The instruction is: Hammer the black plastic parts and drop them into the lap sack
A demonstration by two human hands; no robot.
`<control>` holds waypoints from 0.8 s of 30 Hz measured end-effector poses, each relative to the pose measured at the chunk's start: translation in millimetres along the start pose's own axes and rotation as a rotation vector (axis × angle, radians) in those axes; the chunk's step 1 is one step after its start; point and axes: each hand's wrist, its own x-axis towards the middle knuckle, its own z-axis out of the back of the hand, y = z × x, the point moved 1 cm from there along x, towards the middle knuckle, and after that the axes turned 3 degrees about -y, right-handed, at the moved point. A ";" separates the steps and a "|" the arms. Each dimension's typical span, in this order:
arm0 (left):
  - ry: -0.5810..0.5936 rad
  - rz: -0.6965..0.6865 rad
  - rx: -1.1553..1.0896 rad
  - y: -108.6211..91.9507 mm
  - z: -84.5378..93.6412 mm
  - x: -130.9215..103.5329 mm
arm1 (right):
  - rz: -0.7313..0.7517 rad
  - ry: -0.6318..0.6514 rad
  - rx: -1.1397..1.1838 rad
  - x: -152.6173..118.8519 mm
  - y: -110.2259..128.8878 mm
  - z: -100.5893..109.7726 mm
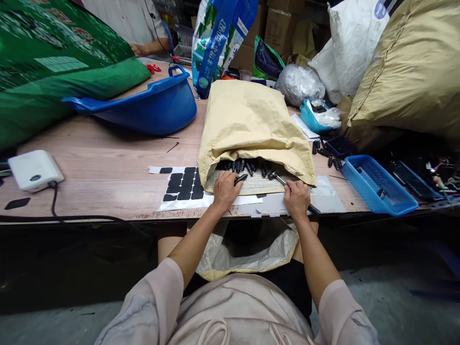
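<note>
A yellow woven sack lies on the table with its mouth facing me, and several black tapered pieces show inside. At the left of that mouth, my left hand is closed around one slim black piece, its tip pointing right. My right hand grips a small hammer by its handle. The metal head rests at the sack's opening, and the dark handle end sticks out behind the hand. Below the table edge, a second sack with a pale lining gapes open on my lap.
A sheet of black stickers lies left of the sack. Further left are a blue basin, a white box with a cable and a green bag. A blue basket stands right. Another person's hand shows at the back.
</note>
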 end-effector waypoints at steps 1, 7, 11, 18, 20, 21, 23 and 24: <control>0.019 -0.021 -0.018 -2.4 -2.4 -3.2 | 0.000 0.004 -0.002 -0.1 0.0 -0.1; 0.141 -0.102 -0.133 -26.0 -14.6 -5.9 | -0.025 0.018 -0.030 -0.4 -0.9 -2.1; 0.190 -0.071 -0.149 -29.5 -15.3 -2.4 | -0.032 0.010 -0.024 0.5 -2.2 -1.5; 0.252 -0.025 -0.164 -31.2 -8.3 -2.3 | 0.008 -0.053 0.154 -16.7 13.4 18.6; 0.256 -0.004 -0.164 -32.6 -7.2 -2.1 | 0.047 -0.018 0.242 -25.9 23.2 24.2; 0.257 0.003 -0.164 -33.2 -6.9 -2.0 | 0.069 0.007 0.277 -29.9 28.0 26.4; 0.259 0.011 -0.165 -33.8 -6.9 -2.0 | 0.103 0.043 0.314 -36.0 36.3 30.0; 0.259 0.012 -0.167 -33.9 -7.0 -2.1 | 0.109 0.049 0.318 -38.0 39.5 31.4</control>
